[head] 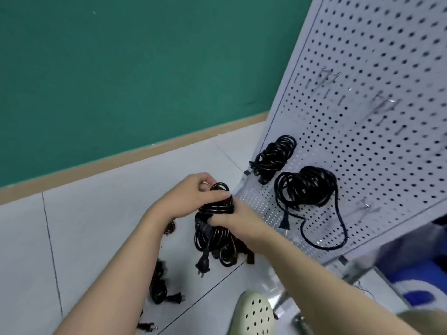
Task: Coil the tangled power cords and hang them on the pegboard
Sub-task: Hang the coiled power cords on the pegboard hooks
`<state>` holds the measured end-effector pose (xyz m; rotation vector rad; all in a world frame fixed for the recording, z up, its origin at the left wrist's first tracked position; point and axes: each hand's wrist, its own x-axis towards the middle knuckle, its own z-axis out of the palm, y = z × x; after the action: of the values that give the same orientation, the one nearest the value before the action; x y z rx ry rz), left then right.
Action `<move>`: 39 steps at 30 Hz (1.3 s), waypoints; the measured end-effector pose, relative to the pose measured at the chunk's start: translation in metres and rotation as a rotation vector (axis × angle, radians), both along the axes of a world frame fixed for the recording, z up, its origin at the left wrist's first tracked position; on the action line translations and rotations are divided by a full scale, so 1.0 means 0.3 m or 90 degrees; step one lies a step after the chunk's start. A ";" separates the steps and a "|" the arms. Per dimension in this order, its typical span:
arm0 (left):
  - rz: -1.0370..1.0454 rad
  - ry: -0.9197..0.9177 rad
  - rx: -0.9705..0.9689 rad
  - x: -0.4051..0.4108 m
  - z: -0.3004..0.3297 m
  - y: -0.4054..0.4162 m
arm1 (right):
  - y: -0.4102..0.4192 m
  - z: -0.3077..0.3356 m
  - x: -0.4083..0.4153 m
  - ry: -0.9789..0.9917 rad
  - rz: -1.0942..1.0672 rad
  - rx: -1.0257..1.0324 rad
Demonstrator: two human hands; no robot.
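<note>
1. Power cord bundle [214, 228], black and glossy, sits in the middle of the head view, held up between both hands above the pale tiled floor [101, 218]. Its upper loops are gathered tight, while the lower loops hang slack below the hands, with a plug [202, 263] dangling at the bottom left.
2. The left hand [193, 197] grips the top of the bundle, fingers curled over the upper loops and the thumb lying across the cord.
3. The right hand [233, 220] comes in from the right and clasps the middle of the bundle, its fingers wrapped around the gathered strands; the fingertips are partly hidden behind the cord.
4. The white pegboard [377, 68] leans across the right side of the view. Two coiled black cords already hang on it: a smaller coil [274, 158] near its left edge and a larger coil [306, 188] just below and to the right, with a long loose tail [324, 238] looping down and a plug end hanging beside it.
5. Bare metal hooks [384, 105] stick out higher on the board, blurred.
6. More tangled cords [158, 286] lie on the floor under the left forearm.
7. A pale perforated shoe [256, 313] shows at the bottom edge, and a green wall [121, 68] with a tan skirting fills the upper left.
</note>
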<state>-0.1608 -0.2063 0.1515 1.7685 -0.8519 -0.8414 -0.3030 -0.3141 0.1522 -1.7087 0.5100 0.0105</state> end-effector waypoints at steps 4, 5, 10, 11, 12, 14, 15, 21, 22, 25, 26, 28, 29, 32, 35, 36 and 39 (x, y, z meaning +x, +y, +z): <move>-0.078 0.085 -0.128 -0.082 0.201 -0.030 | -0.020 0.213 -0.115 -0.090 -0.045 0.012; -0.099 0.101 -0.158 -0.110 0.238 -0.040 | -0.033 0.255 -0.153 -0.107 -0.063 0.009; -0.111 0.104 -0.276 -0.289 0.338 -0.134 | -0.110 0.419 -0.350 -0.131 -0.157 -0.036; -0.117 0.112 -0.289 -0.328 0.346 -0.155 | -0.126 0.438 -0.387 -0.120 -0.162 -0.051; -0.128 0.117 -0.295 -0.363 0.349 -0.178 | -0.142 0.457 -0.425 -0.103 -0.164 -0.065; -0.143 0.116 -0.293 -0.421 0.342 -0.229 | -0.186 0.476 -0.493 -0.075 -0.173 -0.063; -0.145 0.116 -0.291 -0.448 0.337 -0.255 | -0.209 0.478 -0.522 -0.066 -0.183 -0.057; -0.208 0.096 -0.228 -0.549 0.269 -0.389 | -0.346 0.462 -0.618 -0.086 -0.243 -0.064; -0.225 0.106 -0.215 -0.559 0.254 -0.402 | -0.363 0.458 -0.629 -0.094 -0.243 -0.067; -0.264 0.139 -0.211 -0.580 0.222 -0.424 | -0.400 0.431 -0.661 -0.115 -0.258 -0.049; -0.276 0.149 -0.216 -0.586 0.219 -0.429 | -0.409 0.422 -0.669 -0.124 -0.260 -0.043; -0.294 0.174 -0.228 -0.596 0.208 -0.442 | -0.423 0.411 -0.681 -0.138 -0.265 -0.031; -0.300 0.183 -0.233 -0.601 0.199 -0.452 | -0.430 0.407 -0.685 -0.143 -0.267 -0.026; -0.301 0.205 -0.238 -0.620 0.176 -0.472 | -0.456 0.393 -0.699 -0.141 -0.282 -0.021; -0.291 0.218 -0.240 -0.636 0.159 -0.481 | -0.491 0.367 -0.712 -0.124 -0.308 0.007; -0.287 0.220 -0.240 -0.639 0.156 -0.481 | -0.497 0.362 -0.712 -0.116 -0.307 0.021; -0.281 0.219 -0.241 -0.636 0.144 -0.486 | -0.505 0.355 -0.709 -0.109 -0.298 0.041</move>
<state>-0.3517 -0.3522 0.1949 1.0806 -1.1001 -1.1436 -0.5157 -0.4656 0.2587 -1.4781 0.7605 -0.4467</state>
